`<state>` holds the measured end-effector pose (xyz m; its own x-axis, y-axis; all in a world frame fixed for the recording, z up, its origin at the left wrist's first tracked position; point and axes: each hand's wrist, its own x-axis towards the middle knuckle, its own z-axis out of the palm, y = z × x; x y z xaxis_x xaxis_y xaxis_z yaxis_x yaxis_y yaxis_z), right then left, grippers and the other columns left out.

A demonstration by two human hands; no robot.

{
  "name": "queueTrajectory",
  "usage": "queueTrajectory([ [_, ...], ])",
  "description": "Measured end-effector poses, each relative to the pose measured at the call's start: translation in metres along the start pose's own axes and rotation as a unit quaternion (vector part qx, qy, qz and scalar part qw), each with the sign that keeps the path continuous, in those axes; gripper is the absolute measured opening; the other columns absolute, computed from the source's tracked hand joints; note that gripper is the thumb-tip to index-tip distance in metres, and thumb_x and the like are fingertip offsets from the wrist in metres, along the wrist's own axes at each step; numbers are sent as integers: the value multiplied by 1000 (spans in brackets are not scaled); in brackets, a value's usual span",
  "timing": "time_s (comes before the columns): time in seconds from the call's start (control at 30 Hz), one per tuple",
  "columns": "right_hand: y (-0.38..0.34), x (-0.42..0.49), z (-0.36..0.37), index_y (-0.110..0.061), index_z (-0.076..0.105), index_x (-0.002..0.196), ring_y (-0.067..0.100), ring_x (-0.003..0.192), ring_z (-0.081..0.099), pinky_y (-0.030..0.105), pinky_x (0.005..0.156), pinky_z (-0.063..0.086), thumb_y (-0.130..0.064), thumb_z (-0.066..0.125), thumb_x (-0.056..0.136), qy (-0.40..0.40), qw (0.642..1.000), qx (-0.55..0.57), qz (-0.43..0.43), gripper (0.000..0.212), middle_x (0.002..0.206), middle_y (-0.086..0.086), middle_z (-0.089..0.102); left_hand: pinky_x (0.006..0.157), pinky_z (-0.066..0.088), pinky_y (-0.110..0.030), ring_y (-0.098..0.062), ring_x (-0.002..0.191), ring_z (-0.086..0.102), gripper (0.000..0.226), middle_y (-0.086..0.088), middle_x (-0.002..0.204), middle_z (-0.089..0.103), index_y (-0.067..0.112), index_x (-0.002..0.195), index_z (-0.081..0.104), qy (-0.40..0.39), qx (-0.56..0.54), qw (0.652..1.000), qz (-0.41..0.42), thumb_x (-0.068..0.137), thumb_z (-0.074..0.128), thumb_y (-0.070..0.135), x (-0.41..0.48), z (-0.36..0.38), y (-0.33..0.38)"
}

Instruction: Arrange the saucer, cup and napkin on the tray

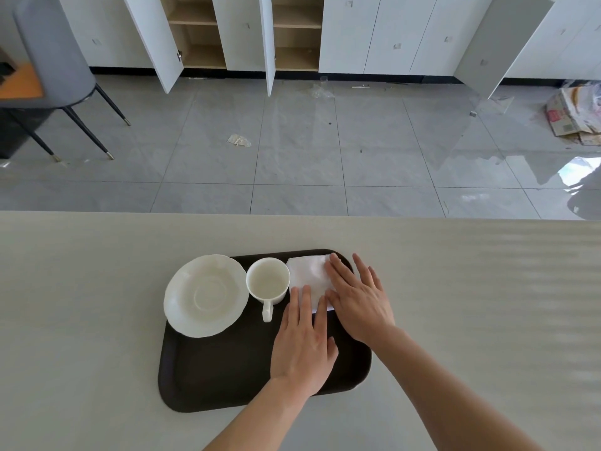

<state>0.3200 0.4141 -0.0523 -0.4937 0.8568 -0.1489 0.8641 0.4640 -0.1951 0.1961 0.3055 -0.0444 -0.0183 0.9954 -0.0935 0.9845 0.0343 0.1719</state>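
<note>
We see saucer [205, 296], cup [268, 281] and napkin [309, 275] all on the tray [221, 369], left hand [304, 340] and right hand [359, 301] pressing the napkin with each grip flat, open, clasping nothing; probably just tidying left.

Bright daylight, floor glare, wide-angle warp

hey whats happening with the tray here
A person is laying out a tea setting on a dark tray on a pale table. Both hands, left hand and right hand, lie flat on a white napkin at the tray's far right corner. An empty cup stands beside the saucer, not on it; the saucer overhangs the tray's left edge.
</note>
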Motion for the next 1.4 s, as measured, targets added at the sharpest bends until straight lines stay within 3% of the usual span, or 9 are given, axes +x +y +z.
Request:
queueTrajectory([
  [0.17, 2, -3, 2, -35, -4, 156, 25, 151, -16, 47, 123, -1, -53, 12, 101, -8, 1000, -17, -10, 60, 164, -19, -9, 123, 9, -47, -34, 148, -18, 74, -19, 163, -8, 16, 155, -1, -19, 12, 1000, 11, 96, 32, 47, -2, 4, -2],
  [0.33, -2, -2, -4, -28, -2, 157, 24, 150, -21, 45, 123, -2, -50, 22, 102, 1, 1000, 3, 2, 63, 165, -13, -13, 123, 12, -45, -33, 150, -10, 73, -18, 164, -1, 15, 155, 7, -23, 1, 1000, 3, 95, 36, 47, 0, -1, -2],
  [0.43, -7, 0, -11, -29, 6, 157, 24, 151, -16, 44, 122, 0, -47, 22, 102, 30, 999, -15, -42, 60, 166, -13, -5, 123, 11, -43, -32, 151, -6, 74, -18, 164, 0, 11, 154, 7, -23, 1, 1000, -1, 95, 35, 46, 3, -2, -3],
  [0.53, -5, 5, -11, -29, 12, 156, 22, 151, -15, 48, 123, 5, -46, 19, 102, 6, 998, -33, -59, 57, 165, -17, 2, 123, 9, -44, -32, 151, -10, 75, -17, 164, -2, 11, 155, 5, -27, 12, 1000, -2, 95, 31, 47, 4, 0, -3],
  [0.7, 2, 6, -2, -33, 2, 156, 20, 151, -17, 48, 123, 4, -51, 7, 98, -9, 998, -25, -51, 61, 165, -20, -2, 123, 8, -47, -32, 149, -17, 74, -16, 163, -10, 11, 155, 0, -34, 28, 999, 4, 95, 23, 49, 3, 6, -6],
  [0.9, 5, 8, -1, -31, 3, 157, 21, 151, -18, 47, 124, 2, -52, 8, 99, -4, 997, -25, -67, 61, 165, -18, -2, 123, 3, -48, -31, 147, -25, 73, -15, 161, -20, 13, 154, -8, -35, 34, 999, 7, 96, 18, 50, 2, 7, -7],
  [1.07, 0, -4, -3, -32, 8, 156, 13, 151, -15, 37, 122, 1, -54, 15, 101, 40, 997, 36, -53, 60, 162, -20, -3, 123, 10, -47, -32, 150, -13, 75, -17, 163, -7, 11, 154, 0, -31, 30, 999, 0, 96, 26, 50, -3, 2, -5],
  [1.27, -10, -22, -11, -27, 19, 155, 13, 152, -4, 38, 123, 8, -50, 27, 103, 35, 997, 61, -10, 58, 165, -13, 10, 123, 14, -47, -33, 151, -8, 73, -17, 164, -1, 11, 155, 4, -19, 37, 999, 23, 97, 27, 49, -23, -17, 0],
  [1.4, -22, -35, -27, -26, 26, 154, 14, 152, 5, 32, 120, 8, -49, 34, 102, 52, 996, 64, -11, 58, 164, -10, 22, 118, 29, -47, -33, 150, 15, 71, -19, 161, 21, 9, 151, 26, 34, 45, 998, 26, 93, 41, 47, -40, -41, 3],
])
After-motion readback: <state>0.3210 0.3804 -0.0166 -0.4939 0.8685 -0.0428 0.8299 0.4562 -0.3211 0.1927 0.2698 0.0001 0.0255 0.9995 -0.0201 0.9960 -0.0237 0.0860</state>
